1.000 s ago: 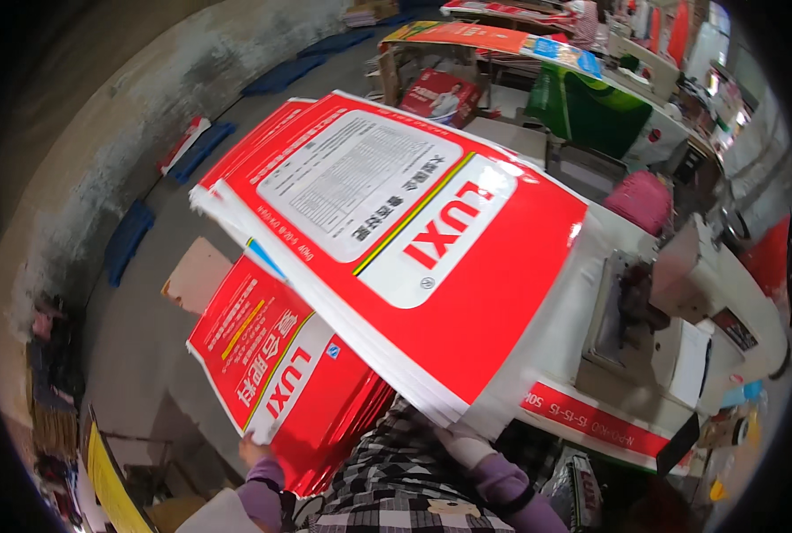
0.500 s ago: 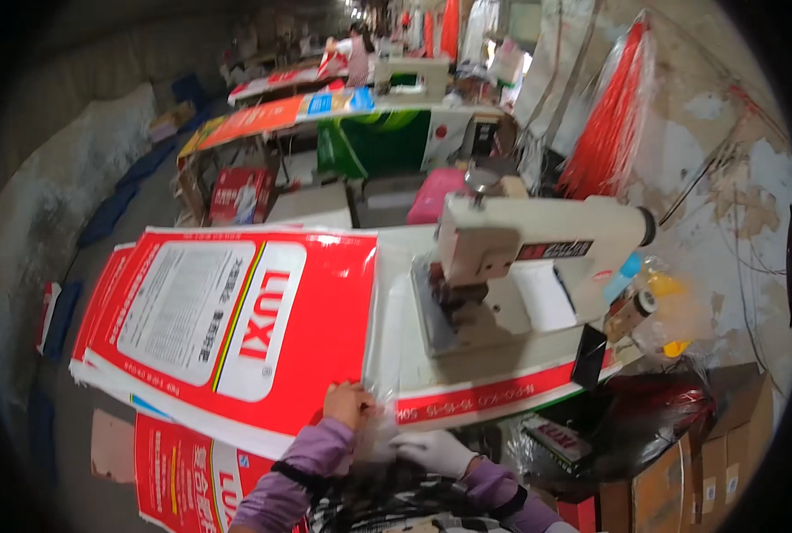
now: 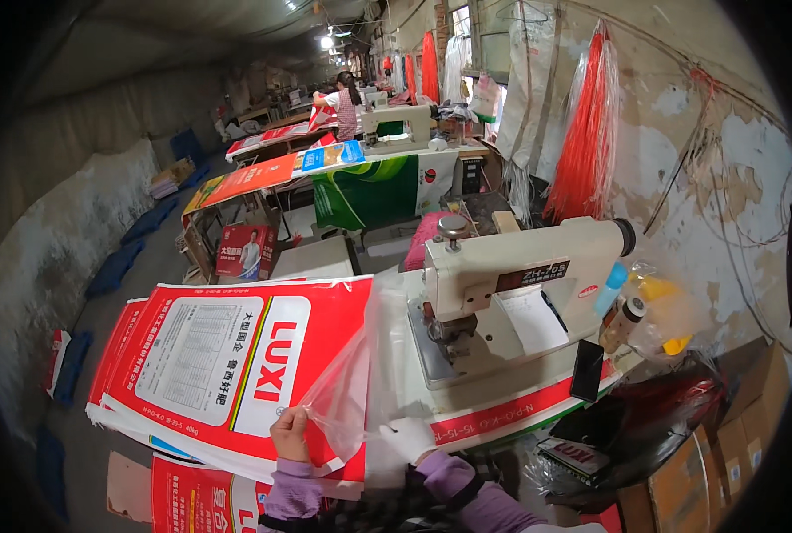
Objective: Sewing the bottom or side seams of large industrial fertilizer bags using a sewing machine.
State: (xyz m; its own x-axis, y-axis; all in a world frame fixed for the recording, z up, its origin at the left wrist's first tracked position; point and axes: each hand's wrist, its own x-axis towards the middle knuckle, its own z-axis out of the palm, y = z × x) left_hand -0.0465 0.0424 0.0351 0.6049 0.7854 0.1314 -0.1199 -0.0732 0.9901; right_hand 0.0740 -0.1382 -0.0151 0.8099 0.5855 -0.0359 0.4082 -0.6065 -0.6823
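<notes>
A stack of red and white printed woven sacks (image 3: 236, 355) lies on the table to the left of a sewing machine (image 3: 493, 262). Clear plastic film (image 3: 338, 400) juts from the right edge of the top sack and is folded back over its near corner. My bare left hand (image 3: 291, 435) pinches the film at that corner. The white-gloved right hand (image 3: 409, 440) is closed on the film's other side, close to the sack's edge; its fingertips are partly hidden. The film stretches between both hands.
A dark phone (image 3: 587, 371) and a notepad (image 3: 533, 320) with a pen lie beside the machine. Bottles (image 3: 622, 322) stand at the right, near cardboard boxes (image 3: 724, 444). Red strands (image 3: 584, 133) hang on the wall. A co-worker (image 3: 348, 111) stands at a far table.
My left hand has moved left and lifted the film, folding it over the sack's corner. My right hand has stayed near the edge. The view has tilted up.
</notes>
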